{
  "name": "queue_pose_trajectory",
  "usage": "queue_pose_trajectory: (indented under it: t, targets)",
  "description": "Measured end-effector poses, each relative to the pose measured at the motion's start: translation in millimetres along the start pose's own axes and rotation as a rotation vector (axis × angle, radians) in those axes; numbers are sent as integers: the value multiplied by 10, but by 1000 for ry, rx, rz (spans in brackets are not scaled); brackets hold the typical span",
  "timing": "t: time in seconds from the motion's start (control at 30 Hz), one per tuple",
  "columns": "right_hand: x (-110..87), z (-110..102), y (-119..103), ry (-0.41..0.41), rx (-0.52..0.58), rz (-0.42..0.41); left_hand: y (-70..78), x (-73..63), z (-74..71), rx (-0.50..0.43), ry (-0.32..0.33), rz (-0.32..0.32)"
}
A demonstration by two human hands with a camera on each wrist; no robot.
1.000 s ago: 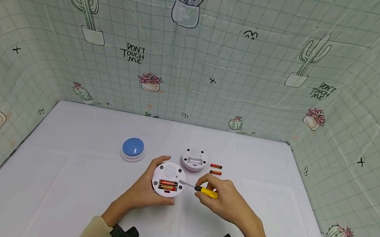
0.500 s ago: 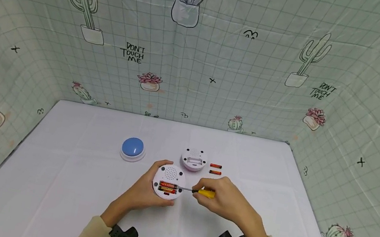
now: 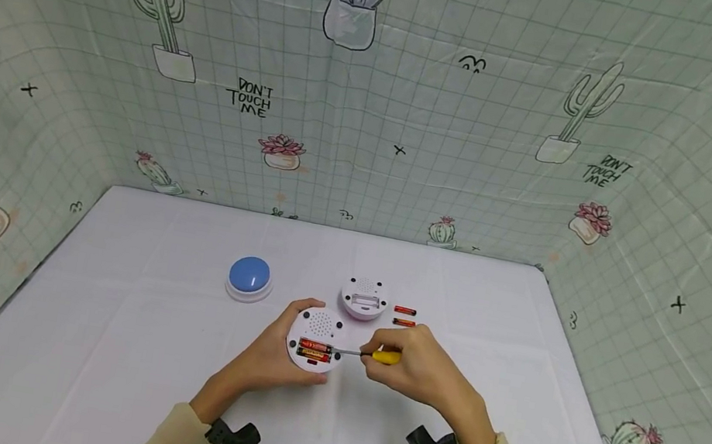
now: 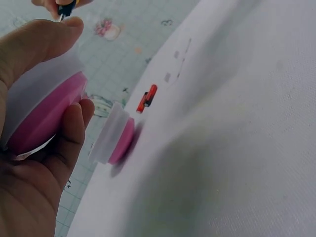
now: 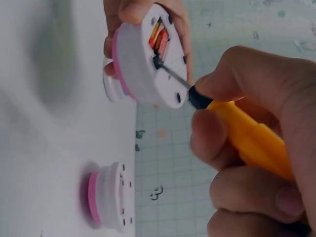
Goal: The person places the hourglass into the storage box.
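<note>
My left hand (image 3: 268,355) grips a round white device with a pink underside (image 3: 321,321), its base turned up toward me. Two red batteries (image 3: 315,350) lie side by side in its uncovered compartment. A yellow-handled screwdriver (image 5: 256,140) is pinched between the thumb and fingers of my right hand (image 3: 416,370). In the right wrist view its shaft reaches the device's base, with the tip at the end of the battery compartment. In the left wrist view the compartment is hidden, while the pink side (image 4: 44,116) shows between thumb and fingers.
A similar white-and-pink device (image 3: 364,302) rests upside down behind my hands, its battery slot bare. Beside it lie two loose red batteries, one farther (image 3: 405,310) and one nearer (image 3: 403,323). A blue-topped round button (image 3: 249,276) stands at the left on the white table (image 3: 132,334).
The screwdriver moved left and slightly toward me, its tip going from above the compartment's right corner to the batteries' right end. The held device shifted slightly toward me, then stayed nearly still.
</note>
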State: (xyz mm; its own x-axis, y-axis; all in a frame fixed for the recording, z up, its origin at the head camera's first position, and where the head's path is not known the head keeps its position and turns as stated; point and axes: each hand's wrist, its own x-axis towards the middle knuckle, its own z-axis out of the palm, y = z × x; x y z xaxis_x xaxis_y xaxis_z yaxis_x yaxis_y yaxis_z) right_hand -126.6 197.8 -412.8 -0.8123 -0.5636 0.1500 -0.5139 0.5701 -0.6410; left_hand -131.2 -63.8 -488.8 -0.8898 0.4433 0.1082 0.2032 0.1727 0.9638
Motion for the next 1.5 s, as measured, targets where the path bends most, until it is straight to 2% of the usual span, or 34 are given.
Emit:
queue_pose_trajectory:
  t: [0.33, 0.63, 1.07, 1.5]
  targets:
    - [-32, 44, 161, 5, 163, 39, -15, 13, -32, -9, -6, 5]
    - [-51, 86, 252, 23, 209, 48, -1, 12, -47, -31, -8, -11]
    - [-58, 151, 331, 29, 266, 67, -5, 0, -58, -19, -4, 3]
    - [-97, 224, 392, 53, 370, 83, 4, -11, -55, -19, -1, 10]
